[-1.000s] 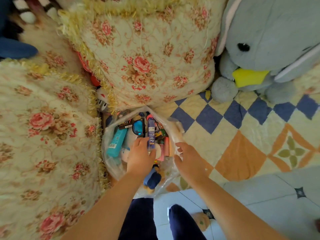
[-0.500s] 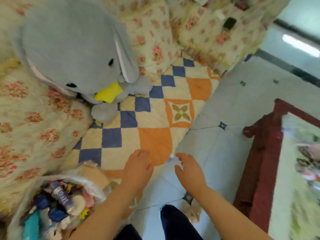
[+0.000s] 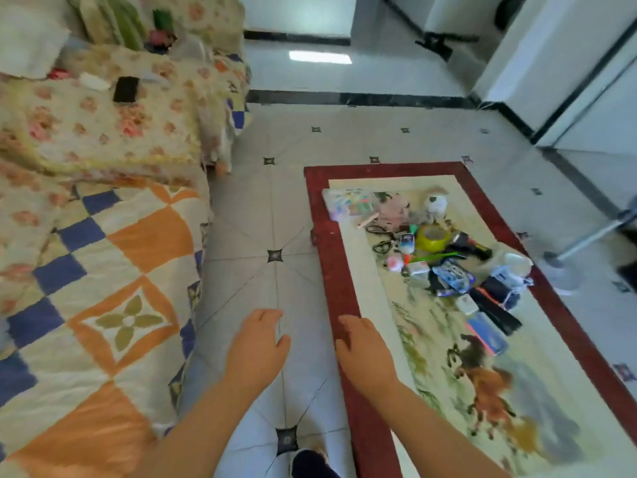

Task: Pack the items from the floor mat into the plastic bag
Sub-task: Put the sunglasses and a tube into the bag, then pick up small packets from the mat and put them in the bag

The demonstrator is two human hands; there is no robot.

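Observation:
A floor mat (image 3: 339, 277) with a dark red border and a horse picture lies on the tiles at the right. A heap of small items sits on its far half: a yellow tape roll (image 3: 432, 238), a pastel flat box (image 3: 348, 203), a white plush toy (image 3: 436, 203), a blue pouch (image 3: 487, 332), black cases (image 3: 496, 305). My left hand (image 3: 256, 350) hovers over the tiles, fingers relaxed and holding nothing. My right hand (image 3: 365, 350) is over the mat's near left border, also holding nothing. The plastic bag is out of view.
A patchwork quilt (image 3: 103, 305) covers a low seat on the left, with floral cushions (image 3: 96, 132) behind it. Grey tiled floor (image 3: 272, 219) runs between quilt and mat. A metal stand foot (image 3: 565, 267) is by the mat's right edge. White walls stand at the far right.
My view has swung right, away from the filled plastic bag and the grey plush toy, onto the mat with its items. Both hands left the bag and came along with nothing in them.

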